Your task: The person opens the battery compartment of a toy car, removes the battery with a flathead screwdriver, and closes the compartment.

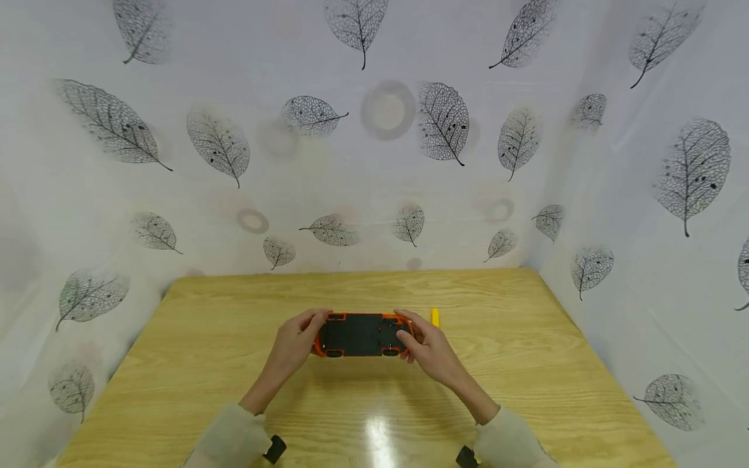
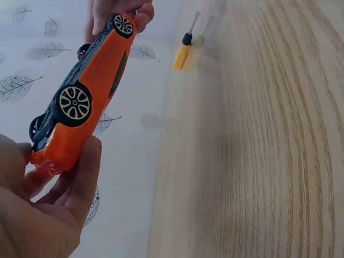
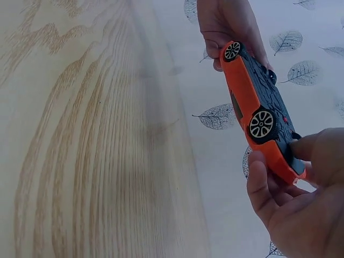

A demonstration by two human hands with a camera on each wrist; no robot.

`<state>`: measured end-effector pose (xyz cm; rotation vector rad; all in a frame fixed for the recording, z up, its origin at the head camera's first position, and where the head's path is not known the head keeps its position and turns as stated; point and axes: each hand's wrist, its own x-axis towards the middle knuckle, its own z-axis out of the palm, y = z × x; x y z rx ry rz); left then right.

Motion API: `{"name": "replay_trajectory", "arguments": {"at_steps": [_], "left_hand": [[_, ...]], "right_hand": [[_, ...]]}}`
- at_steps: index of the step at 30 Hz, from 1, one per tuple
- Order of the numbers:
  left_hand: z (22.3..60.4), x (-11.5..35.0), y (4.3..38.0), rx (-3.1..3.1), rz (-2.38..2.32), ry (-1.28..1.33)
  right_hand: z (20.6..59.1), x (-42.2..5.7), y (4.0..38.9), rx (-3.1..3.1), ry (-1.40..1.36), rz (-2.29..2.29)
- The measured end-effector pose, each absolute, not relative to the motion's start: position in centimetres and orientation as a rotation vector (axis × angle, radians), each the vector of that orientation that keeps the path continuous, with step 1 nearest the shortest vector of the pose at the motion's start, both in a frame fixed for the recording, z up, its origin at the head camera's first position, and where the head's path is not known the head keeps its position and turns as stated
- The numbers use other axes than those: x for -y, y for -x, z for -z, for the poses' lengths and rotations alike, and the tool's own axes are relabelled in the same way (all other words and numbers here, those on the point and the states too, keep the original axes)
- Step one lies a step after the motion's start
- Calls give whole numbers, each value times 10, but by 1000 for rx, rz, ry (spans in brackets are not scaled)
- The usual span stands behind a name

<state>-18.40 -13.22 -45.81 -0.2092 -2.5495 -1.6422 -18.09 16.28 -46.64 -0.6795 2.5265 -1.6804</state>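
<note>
Both hands hold an orange toy car (image 1: 357, 335) above the table, its black underside turned up toward the head camera. My left hand (image 1: 296, 341) grips one end, with fingers and thumb around the orange body in the left wrist view. At the other end my right hand (image 1: 432, 348) grips the car, its thumb pressing on the black base. Black wheels (image 2: 74, 103) with pale spoked rims show along the car's side. A screwdriver (image 2: 185, 51) with a yellow and black handle lies on the table beyond the right hand.
The wooden table (image 1: 193, 364) spreads out under the hands. A white sheet printed with dark leaves (image 1: 445, 120) stands behind the table and along its sides.
</note>
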Motion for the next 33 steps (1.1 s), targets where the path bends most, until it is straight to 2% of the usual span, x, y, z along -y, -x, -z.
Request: {"name": "replay_trajectory", "arguments": {"at_steps": [13,33], "left_hand": [[455,135,180,2533,1864,330],[453,158,178,2567,2268,734]], "right_hand": [[464,-170,180,-2411,710,1651],[459,-176,179,-2146,809,1735]]}}
